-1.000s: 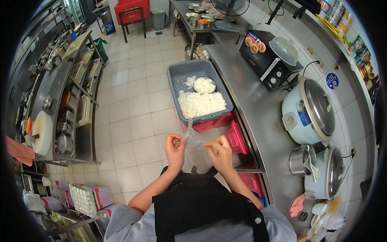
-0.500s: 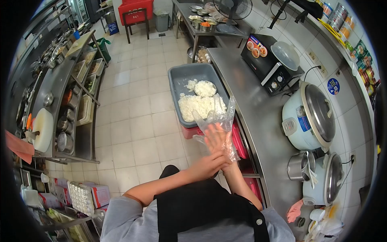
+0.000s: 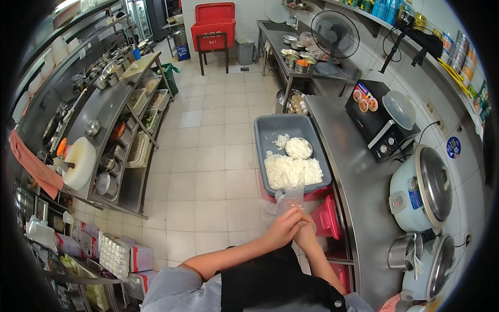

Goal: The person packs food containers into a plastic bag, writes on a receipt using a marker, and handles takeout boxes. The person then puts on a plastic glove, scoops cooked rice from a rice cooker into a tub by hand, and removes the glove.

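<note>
My left hand (image 3: 284,227) is closed, its fingers wrapped over my right hand and a clear plastic glove (image 3: 291,197). My right hand (image 3: 305,232) is pressed against it from the other side; its fingers are mostly hidden, so how far it sits inside the glove is unclear. The thin glove sticks out loosely ahead of both hands. Just beyond it stands a grey plastic tub (image 3: 264,139) holding cooked white rice (image 3: 291,170). A round bowl heaped with rice (image 3: 299,148) rests in the tub.
A steel counter (image 3: 345,171) on my right carries a black microwave (image 3: 375,117) and rice cookers (image 3: 422,187). Under the tub's near side is a red container (image 3: 326,218). Steel shelving (image 3: 78,122) with pots lines the left. A fan (image 3: 334,36) stands farther back.
My view has shifted, so the room appears lower and farther right. My right hand, earlier spread inside the glove, is now mostly covered by my left, which has moved from the wrist toward the fingers.
</note>
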The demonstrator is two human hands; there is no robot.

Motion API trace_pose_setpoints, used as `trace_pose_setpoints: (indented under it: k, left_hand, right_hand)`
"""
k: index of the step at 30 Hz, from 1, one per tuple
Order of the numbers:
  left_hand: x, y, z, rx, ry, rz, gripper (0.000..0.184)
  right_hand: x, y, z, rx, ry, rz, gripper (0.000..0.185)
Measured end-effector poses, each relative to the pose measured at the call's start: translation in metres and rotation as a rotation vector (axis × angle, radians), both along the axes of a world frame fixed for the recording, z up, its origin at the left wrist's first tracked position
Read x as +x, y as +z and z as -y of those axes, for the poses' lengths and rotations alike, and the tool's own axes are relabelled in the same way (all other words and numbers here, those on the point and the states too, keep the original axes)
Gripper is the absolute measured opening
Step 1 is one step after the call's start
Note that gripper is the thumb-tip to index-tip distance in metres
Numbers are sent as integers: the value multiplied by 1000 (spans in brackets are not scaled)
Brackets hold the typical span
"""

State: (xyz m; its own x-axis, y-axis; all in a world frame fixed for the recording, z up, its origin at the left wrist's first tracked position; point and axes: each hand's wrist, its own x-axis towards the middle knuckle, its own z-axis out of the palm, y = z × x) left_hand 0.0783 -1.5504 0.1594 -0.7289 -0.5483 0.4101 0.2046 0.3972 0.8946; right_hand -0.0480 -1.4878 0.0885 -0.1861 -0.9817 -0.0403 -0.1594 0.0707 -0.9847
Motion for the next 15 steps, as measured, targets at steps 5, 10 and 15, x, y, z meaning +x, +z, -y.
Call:
trace_pose_setpoints:
  k: [5, 10, 15]
  left_hand:
    - [-27, 2, 13, -415, -163, 346, 19]
    - [-43, -2, 38, -655, -182, -53, 25]
    - [-59, -21, 97, -548, 180, 119, 37]
  right_hand:
    - [9, -47, 29, -474, 132, -95, 39]
    - [-20, -18, 84, -321, 319, -332, 68]
    - [-70, -5, 154, -116, 127, 1050, 88]
